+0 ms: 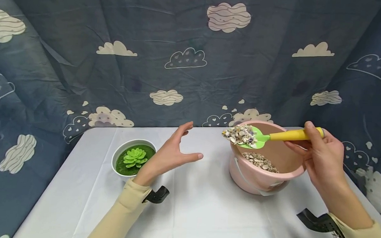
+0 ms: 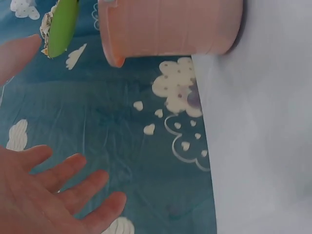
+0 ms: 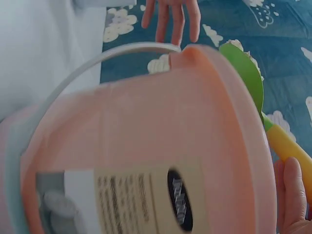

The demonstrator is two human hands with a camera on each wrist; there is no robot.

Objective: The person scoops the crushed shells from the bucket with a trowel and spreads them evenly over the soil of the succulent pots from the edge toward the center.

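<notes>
My right hand (image 1: 318,156) grips the yellow handle of a small green scoop (image 1: 256,138). The scoop is heaped with small shells (image 1: 239,134) and hovers over the left rim of a pink bucket (image 1: 264,177). More shells (image 1: 259,161) lie inside the bucket. My left hand (image 1: 173,151) floats open above the table between the bucket and a white bowl (image 1: 117,157) holding a green succulent (image 1: 134,157); it holds nothing. In the left wrist view the straight fingers (image 2: 68,190) show below the scoop (image 2: 62,24) and the bucket (image 2: 170,27). The right wrist view shows the bucket wall (image 3: 161,146) and the scoop (image 3: 246,73).
The white table (image 1: 203,210) ends at a hanging blue cloud-print cloth (image 1: 192,63) behind and at both sides. The bucket has a pale handle (image 1: 243,175) lying against its side and a label (image 3: 141,200). Black wrist mounts (image 1: 320,223) sit on both sleeves.
</notes>
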